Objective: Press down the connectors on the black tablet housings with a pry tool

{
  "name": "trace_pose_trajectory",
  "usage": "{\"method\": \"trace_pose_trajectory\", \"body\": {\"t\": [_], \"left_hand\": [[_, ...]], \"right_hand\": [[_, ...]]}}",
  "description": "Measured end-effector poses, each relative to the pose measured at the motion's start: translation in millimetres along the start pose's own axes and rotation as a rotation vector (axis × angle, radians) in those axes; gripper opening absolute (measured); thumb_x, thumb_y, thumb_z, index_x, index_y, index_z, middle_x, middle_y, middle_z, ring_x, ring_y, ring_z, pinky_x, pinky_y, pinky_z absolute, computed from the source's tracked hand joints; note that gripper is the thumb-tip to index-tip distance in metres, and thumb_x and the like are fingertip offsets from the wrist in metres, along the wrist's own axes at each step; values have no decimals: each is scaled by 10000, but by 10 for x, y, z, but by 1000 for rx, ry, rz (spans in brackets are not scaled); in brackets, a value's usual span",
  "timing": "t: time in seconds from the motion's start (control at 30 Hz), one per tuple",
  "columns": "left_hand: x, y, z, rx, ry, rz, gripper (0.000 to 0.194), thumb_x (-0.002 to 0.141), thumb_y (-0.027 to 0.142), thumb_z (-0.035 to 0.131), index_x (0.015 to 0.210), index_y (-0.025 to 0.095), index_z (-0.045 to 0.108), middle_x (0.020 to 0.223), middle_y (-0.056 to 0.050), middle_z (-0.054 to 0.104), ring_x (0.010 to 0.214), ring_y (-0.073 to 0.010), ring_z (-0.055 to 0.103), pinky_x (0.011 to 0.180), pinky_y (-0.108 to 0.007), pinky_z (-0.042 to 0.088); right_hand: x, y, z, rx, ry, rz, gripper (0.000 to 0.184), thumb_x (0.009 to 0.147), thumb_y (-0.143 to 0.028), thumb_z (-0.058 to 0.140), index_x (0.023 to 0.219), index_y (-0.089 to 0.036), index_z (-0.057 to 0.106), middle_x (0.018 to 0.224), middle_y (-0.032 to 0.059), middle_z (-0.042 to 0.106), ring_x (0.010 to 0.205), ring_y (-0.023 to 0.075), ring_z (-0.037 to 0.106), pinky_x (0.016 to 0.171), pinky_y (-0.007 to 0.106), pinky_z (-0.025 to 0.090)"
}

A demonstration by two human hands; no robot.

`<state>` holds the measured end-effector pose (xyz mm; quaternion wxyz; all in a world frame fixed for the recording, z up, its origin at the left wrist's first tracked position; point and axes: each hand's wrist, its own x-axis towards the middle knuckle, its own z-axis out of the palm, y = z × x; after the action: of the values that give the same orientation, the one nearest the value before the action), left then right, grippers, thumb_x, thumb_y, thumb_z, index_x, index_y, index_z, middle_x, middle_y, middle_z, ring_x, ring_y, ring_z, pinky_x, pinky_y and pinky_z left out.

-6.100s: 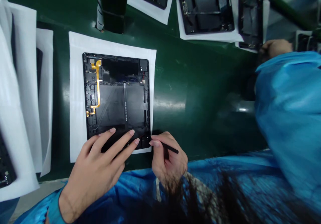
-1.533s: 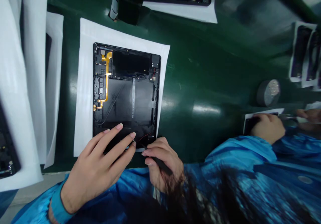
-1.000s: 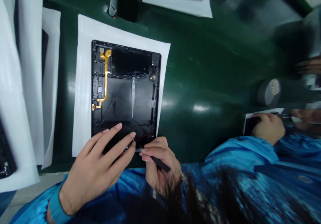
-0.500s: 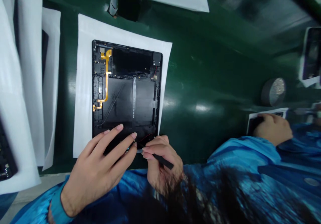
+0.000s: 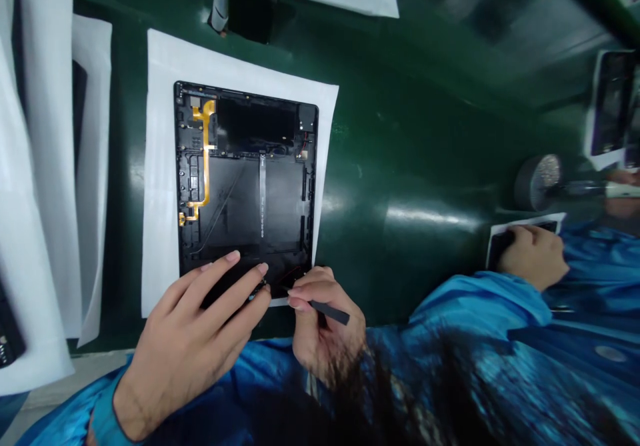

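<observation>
A black tablet back cover (image 5: 283, 199) lies on a white foam sheet (image 5: 161, 166), its inside facing up. An orange flex cable (image 5: 206, 159) runs down its left side and a grey ribbon cable (image 5: 263, 196) down its middle. My left hand (image 5: 207, 329) rests with fingers spread over the cover's near edge, hiding part of it. My right hand (image 5: 325, 319) pinches a slim black tool (image 5: 330, 313), which looks like tweezers or a spudger. Its tip is at the near right corner, close to a thin red wire; whether it touches anything I cannot tell.
White foam sheets (image 5: 50, 166) with dark panels between them stand at the left. A dark stand (image 5: 255, 3) is at the back. To the right, a co-worker's hand (image 5: 535, 256) lies on a dark device near a round grey container (image 5: 537, 183). The tabletop (image 5: 400, 133) is green.
The whole view has shifted slightly, so the cover and sheets appear a little further left. Both hands keep nearly the same place on the cover; the black tool has tilted slightly.
</observation>
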<state>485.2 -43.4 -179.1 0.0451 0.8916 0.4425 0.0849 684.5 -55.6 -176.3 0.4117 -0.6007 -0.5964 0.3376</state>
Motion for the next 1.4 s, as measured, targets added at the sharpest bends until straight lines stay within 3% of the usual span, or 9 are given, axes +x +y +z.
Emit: {"method": "trace_pose_trajectory", "body": {"t": [0.2, 0.3, 0.47, 0.83, 1.03, 1.23, 1.4], "left_hand": [[-79, 30, 68, 156, -112, 70, 477, 1078, 504, 220, 1407, 460, 562, 1578, 149, 271, 1546, -321, 187, 926, -406, 573], [-45, 17, 61, 127, -77, 53, 463, 1088, 477, 228, 1380, 455, 586, 1564, 156, 296, 1536, -289, 233, 941, -389, 572], [35, -13, 13, 11, 21, 11, 455, 1095, 373, 248, 1253, 435, 671, 1512, 177, 370, 1479, -185, 361, 907, -251, 563], [41, -15, 20, -47, 15, -17, 445, 1066, 402, 267, 1255, 436, 667, 1524, 191, 347, 1495, -177, 339, 926, -255, 547], [25, 4, 53, -2, 15, 5, 482, 1059, 317, 243, 1286, 457, 645, 1521, 178, 363, 1520, -194, 292, 957, -343, 546], [33, 15, 43, -1, 14, -20, 466, 1091, 325, 239, 1277, 475, 639, 1516, 190, 357, 1516, -180, 291, 865, -329, 508], [32, 31, 47, 66, 13, -5, 436, 1061, 409, 271, 1272, 462, 649, 1505, 191, 371, 1524, -217, 289, 889, -349, 534]], "right_hand": [[0, 8, 23, -3, 34, -15, 277, 836, 7, 572, 971, -227, 631, 795, -28, 630, 695, 157, 614, 633, 348, 500], [23, -3, 18, -16, 34, -10, 269, 841, -1, 572, 974, -229, 625, 793, -31, 623, 682, 150, 610, 628, 342, 497], [105, -64, -25, -51, -19, 16, 206, 872, -36, 583, 935, -228, 622, 770, -35, 641, 672, 147, 629, 619, 328, 502], [176, -11, -112, -76, 14, 57, 155, 908, -104, 610, 920, -256, 641, 762, -33, 654, 681, 146, 640, 574, 289, 496], [125, 33, -102, 51, -3, 1, 116, 912, -141, 607, 941, -243, 655, 737, -13, 645, 650, 166, 606, 583, 334, 476], [184, 3, -121, 12, -88, -30, 159, 876, -98, 619, 930, -246, 635, 740, -32, 674, 617, 151, 609, 613, 347, 465], [174, -11, -107, -15, -73, -21, 192, 848, -65, 623, 925, -241, 640, 767, -26, 693, 635, 154, 631, 626, 357, 465]]}}
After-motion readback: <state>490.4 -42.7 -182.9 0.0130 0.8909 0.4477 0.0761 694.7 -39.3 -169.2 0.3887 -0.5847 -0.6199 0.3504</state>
